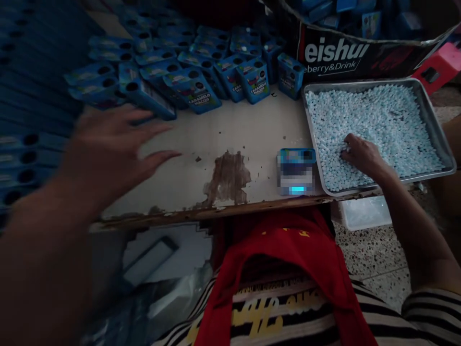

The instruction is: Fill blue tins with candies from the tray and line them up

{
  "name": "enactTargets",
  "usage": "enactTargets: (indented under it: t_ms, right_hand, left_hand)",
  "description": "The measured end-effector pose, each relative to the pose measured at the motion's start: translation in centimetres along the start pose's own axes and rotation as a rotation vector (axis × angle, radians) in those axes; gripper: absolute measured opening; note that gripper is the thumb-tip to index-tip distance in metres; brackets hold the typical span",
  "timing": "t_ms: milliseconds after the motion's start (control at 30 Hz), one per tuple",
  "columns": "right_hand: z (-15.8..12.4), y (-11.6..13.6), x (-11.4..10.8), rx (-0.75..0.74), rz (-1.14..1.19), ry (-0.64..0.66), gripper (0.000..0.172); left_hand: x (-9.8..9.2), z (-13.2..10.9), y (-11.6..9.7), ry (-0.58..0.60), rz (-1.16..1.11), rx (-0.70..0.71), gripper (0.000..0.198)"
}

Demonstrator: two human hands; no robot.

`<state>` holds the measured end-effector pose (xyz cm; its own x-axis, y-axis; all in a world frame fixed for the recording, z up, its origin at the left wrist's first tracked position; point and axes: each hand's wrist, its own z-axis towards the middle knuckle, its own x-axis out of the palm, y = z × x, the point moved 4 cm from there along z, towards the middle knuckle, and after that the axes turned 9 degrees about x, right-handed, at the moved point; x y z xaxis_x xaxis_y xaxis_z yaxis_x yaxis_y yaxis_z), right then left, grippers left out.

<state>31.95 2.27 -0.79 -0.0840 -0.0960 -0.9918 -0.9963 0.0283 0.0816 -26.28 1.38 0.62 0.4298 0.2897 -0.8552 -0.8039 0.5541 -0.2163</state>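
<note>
My left hand [118,144] is open above the left side of the table, its thumb and fingers spread, with nothing between them. Just beyond its fingers stand rows of blue candy boxes [192,89], several with a dark round hole on top. My right hand [362,154] has its fingers curled down into small pale-blue candies [396,125] that fill a metal tray [437,115]. The fingertips are partly hidden, but they close on candies. Between the hands, against the tray's left edge, lies one blue item [296,170], its front blurred out.
Behind the tray, a black cardboard box [334,53] holds more blue boxes. Stacked blue boxes [29,158] line the far left. The white tabletop [173,178] has a peeled brown patch and a worn front edge. A clear plastic container [365,214] sits below the tray.
</note>
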Motion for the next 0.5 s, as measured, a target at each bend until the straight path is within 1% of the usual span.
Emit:
enactTargets:
  t_ms: [67, 100, 133, 200, 233, 267, 333, 400, 500]
  right_hand:
    - [0.9, -0.4, -0.8, 0.036, 0.229, 0.023, 0.022]
    - [1.1, -0.7, -1.3, 0.071, 0.397, 0.048, 0.016]
    - [1.2, -1.1, -1.7, 0.111, 0.586, 0.09, 0.013]
    - [0.8, -1.4, -2.1, 0.192, 0.933, 0.212, 0.018]
    - [0.4, -1.4, -2.2, 0.226, 1.05, 0.274, 0.022]
    - [0.0, -1.2, -2.3, 0.251, 1.124, 0.32, 0.026]
    - [-0.9, -0.8, -2.5, 0.277, 1.178, 0.366, 0.034]
    - [-1.5, -0.1, -2.8, 0.278, 1.194, 0.397, 0.04]
    - [-2.1, 1.3, -3.4, 0.243, 1.172, 0.44, 0.041]
  left_hand:
    - [2.9, 0.9, -1.4, 0.097, 0.036, 0.136, 0.064]
    - [4.1, 1.2, -2.2, 0.141, 0.036, 0.186, 0.058]
    - [5.1, 1.5, -3.1, 0.177, 0.019, 0.204, 0.052]
    - [6.8, 1.9, -4.9, 0.243, -0.036, 0.196, 0.047]
    - [7.4, 2.1, -5.9, 0.255, -0.068, 0.185, 0.046]
    - [7.9, 2.3, -6.9, 0.251, -0.105, 0.173, 0.046]
    - [8.5, 2.8, -9.2, 0.218, -0.206, 0.147, 0.05]
    - [8.8, 3.2, -11.3, 0.187, -0.331, 0.112, 0.059]
    - [9.2, 3.9, -14.0, 0.165, -0.477, 0.007, 0.069]
